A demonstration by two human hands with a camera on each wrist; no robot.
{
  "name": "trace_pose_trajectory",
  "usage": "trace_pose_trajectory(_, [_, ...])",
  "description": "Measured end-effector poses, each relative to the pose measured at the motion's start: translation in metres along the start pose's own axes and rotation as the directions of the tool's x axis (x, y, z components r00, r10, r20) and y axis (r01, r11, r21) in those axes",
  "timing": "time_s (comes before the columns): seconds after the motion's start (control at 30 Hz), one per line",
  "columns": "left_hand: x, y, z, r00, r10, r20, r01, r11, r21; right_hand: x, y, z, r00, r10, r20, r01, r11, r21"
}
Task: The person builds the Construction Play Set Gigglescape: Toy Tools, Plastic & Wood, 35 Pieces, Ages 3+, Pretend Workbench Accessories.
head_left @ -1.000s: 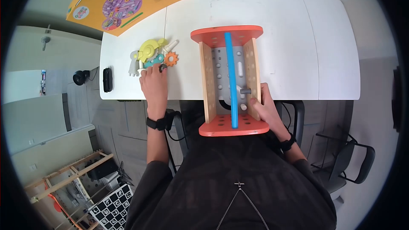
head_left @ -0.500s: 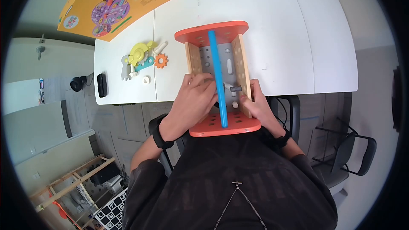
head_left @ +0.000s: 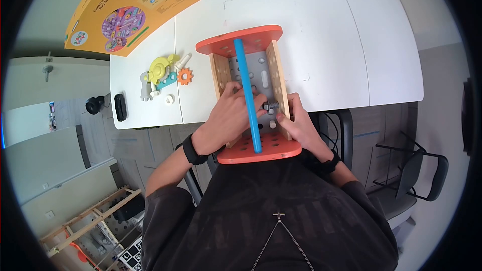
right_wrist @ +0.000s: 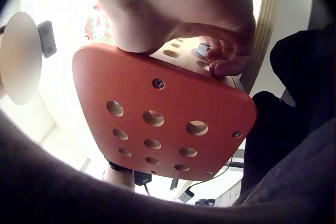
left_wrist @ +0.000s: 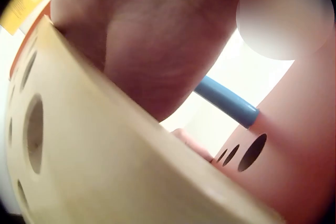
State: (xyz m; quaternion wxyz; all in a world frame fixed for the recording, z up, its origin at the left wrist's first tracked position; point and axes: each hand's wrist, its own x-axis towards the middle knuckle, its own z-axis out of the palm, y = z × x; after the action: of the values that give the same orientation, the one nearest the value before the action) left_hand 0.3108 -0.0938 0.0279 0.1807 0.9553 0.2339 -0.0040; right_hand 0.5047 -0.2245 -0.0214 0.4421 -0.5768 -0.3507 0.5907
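Wearer's side first: the toy frame [head_left: 259,157], with red end panels and wooden sides, lies between the hands, its near end next to the dark shirt [head_left: 281,195]. Left hand [head_left: 223,123] reaches over the left side into the frame, beneath the blue rod [head_left: 246,90]; its fingers are curled, thumb and fingertips pinching a small dark piece [head_left: 265,106] at the inner end of a grey threaded bolt [head_left: 274,104]. Right hand [head_left: 305,128] grips the right wooden side [head_left: 279,70], thumb at the top edge, fingers bent round the outer face. Right wrist view: a grey bolt head [right_wrist: 202,50] shows on that face, right beside the fingertips; contact unclear.

Further out, on the white table [head_left: 326,35], left of the frame: white ring [head_left: 169,100], orange gear [head_left: 185,76], teal piece [head_left: 167,81], yellow-green piece [head_left: 159,69], grey piece [head_left: 145,91] and white peg [head_left: 184,61], grouped. Black case [head_left: 120,107] near the left edge. Beyond the group: orange-yellow box [head_left: 130,12], printed "Construction Play Set".
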Motion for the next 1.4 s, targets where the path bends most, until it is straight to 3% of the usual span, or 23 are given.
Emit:
trace_pose_trajectory(0.27, [0.005, -0.008, 0.002, 0.994, 0.072, 0.083, -0.08, 0.992, 0.095, 0.0, -0.001, -0.001, 1.0, 0.013, 0.008, -0.013, 1.0, -0.001])
trace_pose_trajectory(0.57, [0.011, -0.015, -0.003, 0.98, 0.145, 0.135, -0.141, 0.989, -0.038, 0.0, -0.001, 0.0, 1.0, -0.01, 0.005, 0.01, 1.0, -0.018])
trace_pose_trajectory(0.67, [0.013, -0.016, -0.004, 0.977, 0.112, 0.18, -0.1, 0.992, -0.077, 0.002, 0.004, 0.002, 0.997, -0.072, -0.028, 0.071, 0.996, -0.045])
trace_pose_trajectory(0.87, [0.018, -0.01, -0.013, 0.981, 0.041, 0.192, -0.017, 0.992, -0.123, -0.001, -0.006, -0.001, 1.0, 0.004, 0.014, -0.004, 1.0, -0.007])
trace_pose_trajectory(1.07, [0.013, -0.007, -0.005, 0.98, 0.065, 0.186, -0.064, 0.998, -0.012, 0.0, -0.007, -0.001, 1.0, 0.011, 0.013, -0.01, 1.0, -0.023])
trace_pose_trajectory(1.4, [0.014, -0.014, -0.001, 0.987, 0.061, 0.151, -0.039, 0.989, -0.143, 0.0, -0.006, -0.001, 1.0, 0.01, 0.016, -0.01, 1.0, -0.025])
